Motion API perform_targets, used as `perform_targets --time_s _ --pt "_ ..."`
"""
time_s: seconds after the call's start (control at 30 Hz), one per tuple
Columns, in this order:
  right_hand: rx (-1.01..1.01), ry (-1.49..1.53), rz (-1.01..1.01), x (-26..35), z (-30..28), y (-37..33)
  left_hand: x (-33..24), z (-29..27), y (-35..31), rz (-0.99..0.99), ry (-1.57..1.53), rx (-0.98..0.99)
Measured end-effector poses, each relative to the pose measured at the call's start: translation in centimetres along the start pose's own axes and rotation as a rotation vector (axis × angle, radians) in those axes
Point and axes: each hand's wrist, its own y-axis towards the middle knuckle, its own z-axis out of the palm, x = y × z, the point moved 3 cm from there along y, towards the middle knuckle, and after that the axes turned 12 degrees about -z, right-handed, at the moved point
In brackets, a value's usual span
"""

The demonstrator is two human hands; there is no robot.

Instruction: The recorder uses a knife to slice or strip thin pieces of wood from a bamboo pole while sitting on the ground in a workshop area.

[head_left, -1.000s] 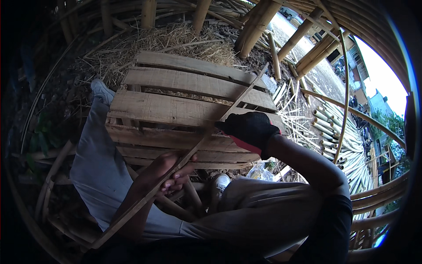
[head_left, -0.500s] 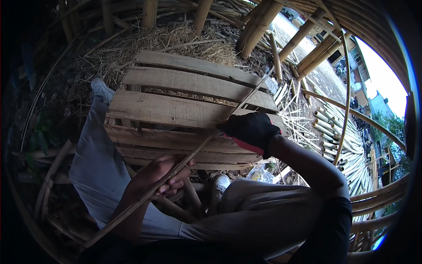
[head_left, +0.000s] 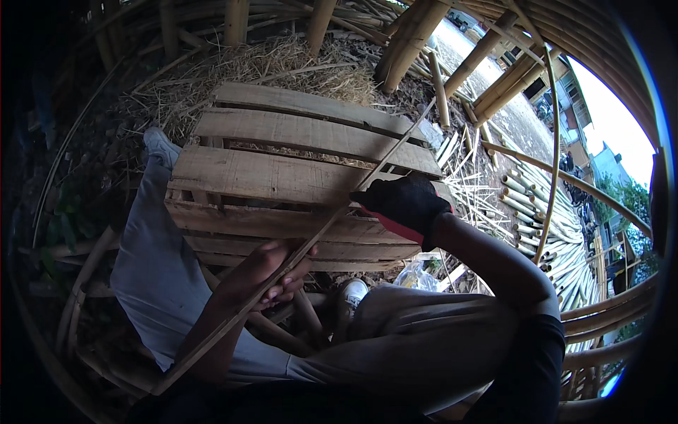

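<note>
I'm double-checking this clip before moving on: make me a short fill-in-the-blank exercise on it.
The bare hand gripping the long bamboo strip is the ____ one.
The gloved hand is the ____ one.
The slatted platform is made of ____.
The right shoe is ____ in colour.

Missing words: left; right; wood; white.

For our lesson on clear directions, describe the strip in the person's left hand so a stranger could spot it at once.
Find the slatted platform mid-picture. Across it slants the strip, rising from the bare left hand, past the gloved right hand, toward the upper right. Unlike the broad slats behind it, the strip is long and narrow.
</note>
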Motion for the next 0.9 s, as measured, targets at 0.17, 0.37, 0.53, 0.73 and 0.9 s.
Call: perform_targets --time_s 0.17,0.37,0.53,0.73,0.9 --pt "0.073 0.021 -0.029 5.4 -2.2 -0.1 -0.4 1.5 0.5 0.087 0.407 -0.07" --pt "0.214 0.019 0.339 -2.8 -1.2 -0.2 -0.9 1.7 0.0 -0.034 0.219 -0.114" --pt "0.069 0.059 -0.049 3.8 -0.5 -0.7 -0.8 1.1 -0.2 -0.003 0.277 -0.095" --pt "0.056 -0.021 0.198 -3.3 -0.4 -1.3 -1.0 1.3 -0.6 -0.044 0.184 -0.065" --pt "0.025 0.151 0.079 3.9 -1.6 -1.5 -1.0 0.8 0.2 0.038 0.328 0.004"
